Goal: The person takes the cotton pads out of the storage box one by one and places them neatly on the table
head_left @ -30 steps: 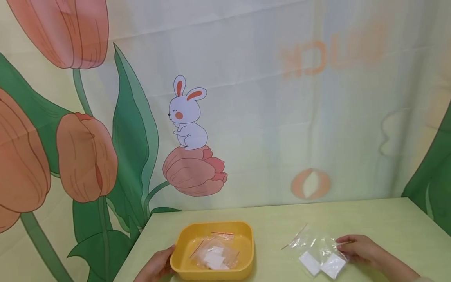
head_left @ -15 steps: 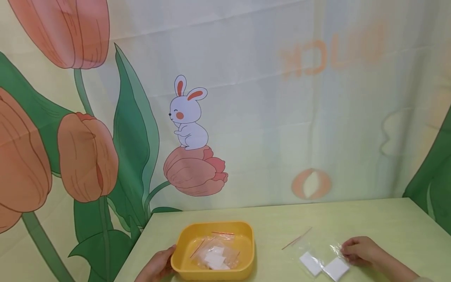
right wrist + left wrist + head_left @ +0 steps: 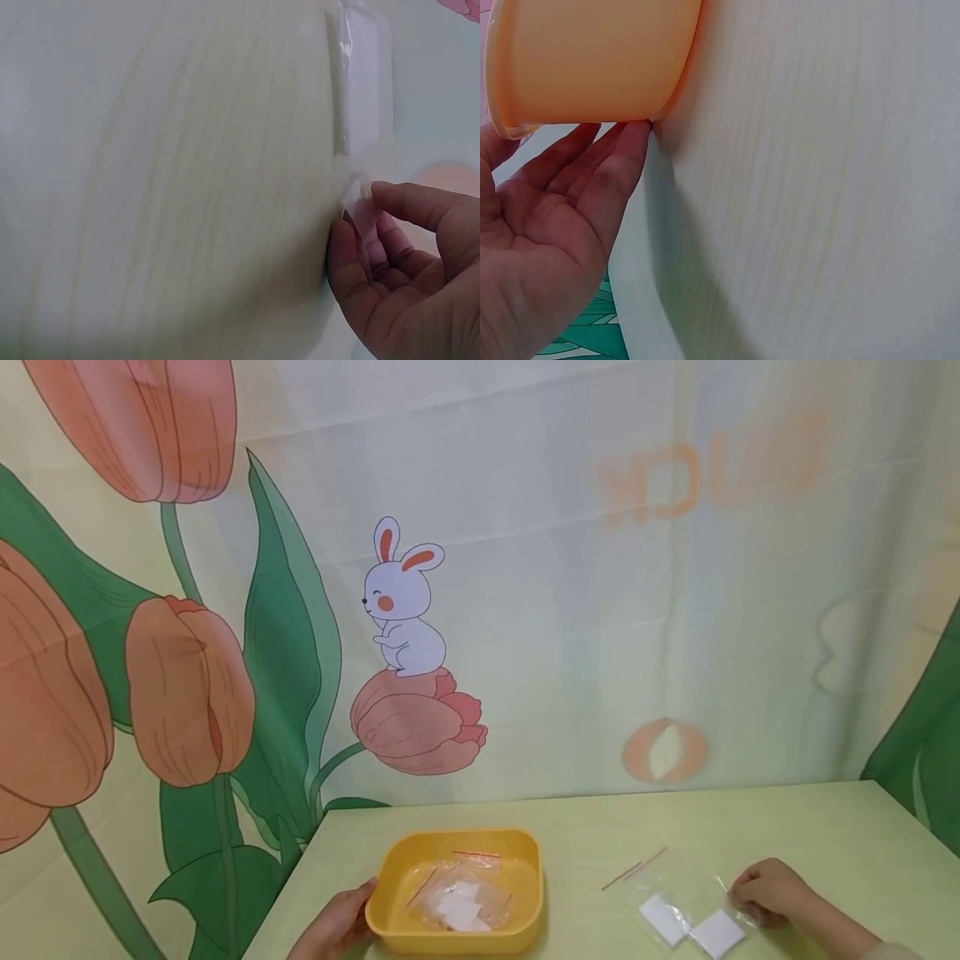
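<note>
In the head view my left hand (image 3: 339,922) holds the left side of a yellow plastic tray (image 3: 450,941). The left wrist view shows its fingertips against the tray's wall and the thumb by the rim. Inside the tray lie several clear zip bags with red seal lines and white flat pieces (image 3: 459,912). To the right, two clear zip bags overlap on the table, a white square piece (image 3: 663,920) in the left one and another white square (image 3: 717,933) in the right one. My right hand (image 3: 772,893) pinches the edge of the right zip bag (image 3: 364,82).
The pale green table (image 3: 585,852) runs back to a hanging cloth (image 3: 555,610) printed with tulips and a rabbit. Bare tabletop shows between the tray and the two bags, and behind them.
The right zip bag has gone from raised and crumpled to lying flatter, and both bags have shifted slightly right. My right hand has moved a little right with it. The left hand keeps its place.
</note>
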`<state>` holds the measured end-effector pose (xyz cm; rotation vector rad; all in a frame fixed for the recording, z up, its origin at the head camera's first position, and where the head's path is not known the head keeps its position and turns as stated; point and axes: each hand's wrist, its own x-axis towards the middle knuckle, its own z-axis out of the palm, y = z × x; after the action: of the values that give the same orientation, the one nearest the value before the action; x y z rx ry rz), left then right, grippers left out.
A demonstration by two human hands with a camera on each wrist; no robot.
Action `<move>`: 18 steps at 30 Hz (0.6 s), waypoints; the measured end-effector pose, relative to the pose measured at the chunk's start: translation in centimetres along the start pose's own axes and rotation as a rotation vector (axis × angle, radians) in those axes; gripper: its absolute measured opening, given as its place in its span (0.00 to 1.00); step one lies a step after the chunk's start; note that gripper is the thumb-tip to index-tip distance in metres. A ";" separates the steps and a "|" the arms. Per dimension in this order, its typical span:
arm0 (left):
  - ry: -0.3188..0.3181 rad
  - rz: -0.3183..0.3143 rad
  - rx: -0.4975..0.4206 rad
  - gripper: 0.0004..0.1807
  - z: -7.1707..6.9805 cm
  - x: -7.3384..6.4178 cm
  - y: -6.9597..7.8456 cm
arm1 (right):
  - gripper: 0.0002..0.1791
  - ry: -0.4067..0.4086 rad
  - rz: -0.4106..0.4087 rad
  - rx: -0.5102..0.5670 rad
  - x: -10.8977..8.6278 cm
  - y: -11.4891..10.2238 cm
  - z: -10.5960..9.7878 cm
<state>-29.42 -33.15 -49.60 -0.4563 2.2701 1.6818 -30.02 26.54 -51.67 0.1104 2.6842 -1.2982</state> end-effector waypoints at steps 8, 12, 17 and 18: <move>-0.008 -0.013 0.001 0.31 -0.1 0.3 -0.2 | 0.06 0.003 -0.005 -0.036 0.0 -0.1 0.0; -0.009 -0.012 0.008 0.31 -0.2 0.2 0.0 | 0.07 0.014 -0.028 -0.111 0.1 -0.1 -0.2; -0.004 -0.006 0.004 0.31 -0.1 0.1 0.0 | 0.07 -0.001 -0.012 -0.127 0.2 0.1 -0.5; -0.006 -0.005 0.003 0.31 -0.1 0.0 0.0 | 0.08 -0.004 -0.003 -0.127 0.2 0.2 -0.6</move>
<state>-29.46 -33.26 -49.56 -0.4558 2.2646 1.6751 -30.27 27.12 -51.49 0.0881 2.7549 -1.1240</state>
